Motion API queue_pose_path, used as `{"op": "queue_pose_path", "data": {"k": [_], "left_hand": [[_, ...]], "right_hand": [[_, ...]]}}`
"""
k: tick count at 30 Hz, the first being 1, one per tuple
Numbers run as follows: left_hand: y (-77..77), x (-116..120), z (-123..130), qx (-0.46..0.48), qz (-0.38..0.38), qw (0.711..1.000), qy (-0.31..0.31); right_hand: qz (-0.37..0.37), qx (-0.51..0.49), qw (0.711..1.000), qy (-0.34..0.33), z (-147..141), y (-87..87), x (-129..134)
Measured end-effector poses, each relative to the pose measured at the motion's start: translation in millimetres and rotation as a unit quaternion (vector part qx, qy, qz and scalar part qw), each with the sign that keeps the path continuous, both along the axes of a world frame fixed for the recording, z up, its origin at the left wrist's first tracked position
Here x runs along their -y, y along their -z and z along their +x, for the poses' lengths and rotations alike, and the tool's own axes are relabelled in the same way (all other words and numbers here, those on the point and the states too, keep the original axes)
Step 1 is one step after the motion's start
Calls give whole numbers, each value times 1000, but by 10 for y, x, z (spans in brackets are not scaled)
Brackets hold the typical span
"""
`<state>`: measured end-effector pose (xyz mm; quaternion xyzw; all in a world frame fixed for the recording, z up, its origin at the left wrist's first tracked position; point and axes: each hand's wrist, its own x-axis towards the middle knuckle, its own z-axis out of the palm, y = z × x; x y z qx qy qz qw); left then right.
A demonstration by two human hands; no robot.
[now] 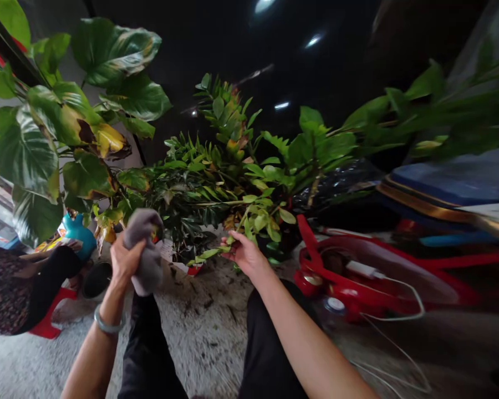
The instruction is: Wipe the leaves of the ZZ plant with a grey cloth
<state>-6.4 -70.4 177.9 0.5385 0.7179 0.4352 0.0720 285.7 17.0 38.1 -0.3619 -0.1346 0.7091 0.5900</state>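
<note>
A bunched grey cloth [146, 260] is gripped in my left hand [126, 256], its folds sticking out above and below the fingers. My right hand [244, 255] is closed around a green leafy stem [210, 255] low in the plants. The stem's leaves reach out to the left of my fingers, and its exact hold is partly hidden. Dense green plants [258, 183] with some yellowed leaves rise just beyond both hands. Large variegated leaves [29, 149] hang at the left, several browned at the edges.
At the left, a person [16, 288] sits on a red stool [52, 316] near a turquoise vase [78, 235] and a dark pot [96, 280]. On the right stand a red basket-like object [336, 282] with a white charger [361, 270] and cable, and stacked blue items [453, 180].
</note>
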Motion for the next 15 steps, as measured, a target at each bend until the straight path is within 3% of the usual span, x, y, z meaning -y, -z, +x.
{"op": "queue_pose_path", "data": {"k": [3,5,6,8,12,14,15], "left_hand": [[-423,-346,41,-18,132,990,-39],[-454,-563,121,-25,122,992,-6],[-376,-623,163,-21,90,996,18],[-62,-610,226,0,3,998,62],[680,-186,228,94,-91,989,63],[781,5,219,127,-87,988,32],[724,45,223,126,-71,989,21]], "right_hand": [[-5,-13,1000,9,-39,-39,9],[-16,-12,1000,17,-71,-69,19],[-19,-9,1000,20,-81,-80,23],[-23,-1,1000,21,-81,-88,29],[-25,15,1000,13,-11,-53,31],[-21,18,1000,10,26,-27,32],[-19,17,1000,9,37,-16,32]]}}
